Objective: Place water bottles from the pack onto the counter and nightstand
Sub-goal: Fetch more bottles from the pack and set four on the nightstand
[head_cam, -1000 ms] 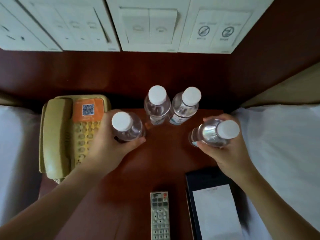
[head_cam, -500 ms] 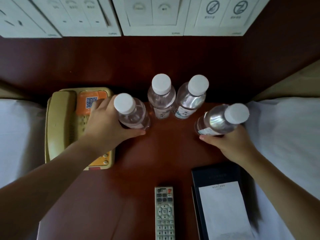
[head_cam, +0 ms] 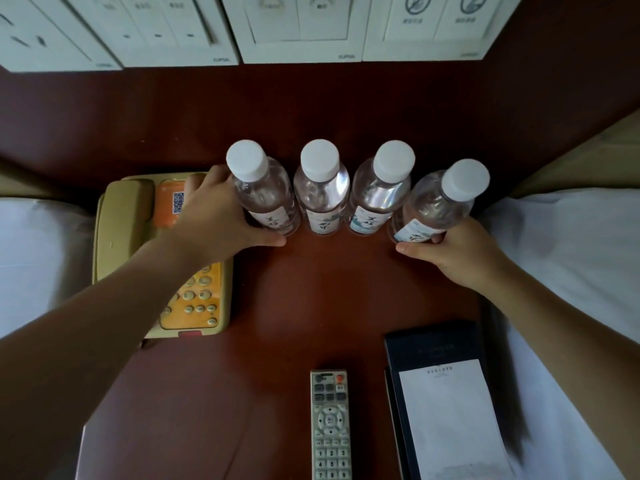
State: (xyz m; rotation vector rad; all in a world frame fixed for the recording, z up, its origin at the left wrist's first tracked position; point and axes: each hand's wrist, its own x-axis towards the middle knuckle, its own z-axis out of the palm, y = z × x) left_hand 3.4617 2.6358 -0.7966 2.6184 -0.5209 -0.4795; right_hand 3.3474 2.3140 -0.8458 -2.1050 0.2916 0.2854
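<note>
At the back of the nightstand (head_cam: 294, 306), both hands are wrapped round bottles. Left hand (head_cam: 221, 220) grips the leftmost bottle (head_cam: 263, 199) low on its body, thumb across the front near the label, fingers curled behind. Right hand (head_cam: 457, 254) grips the rightmost bottle (head_cam: 440, 206) at its base; this one leans a little to the right, and whether its foot sits flat on the wood is hard to tell.

Between them — two middle bottles (head_cam: 322, 195) standing free, white caps up, close together. All four form a rough row along the dark back panel, under the wall switch plates (head_cam: 294, 26).

Step in hand, as I judge it: setting the last pair down on the nightstand. Next move calls for righting the leaning bottle, then loosening both grips without nudging the neighbours — the row is tight.

Outward: telephone (head_cam: 138, 237) just beside the left hand, under the wrist; remote control (head_cam: 329, 424) near the front edge; dark folder with a white notepad (head_cam: 446, 410) to its right. White bedding (head_cam: 571, 271) on both sides. No pack in view.
</note>
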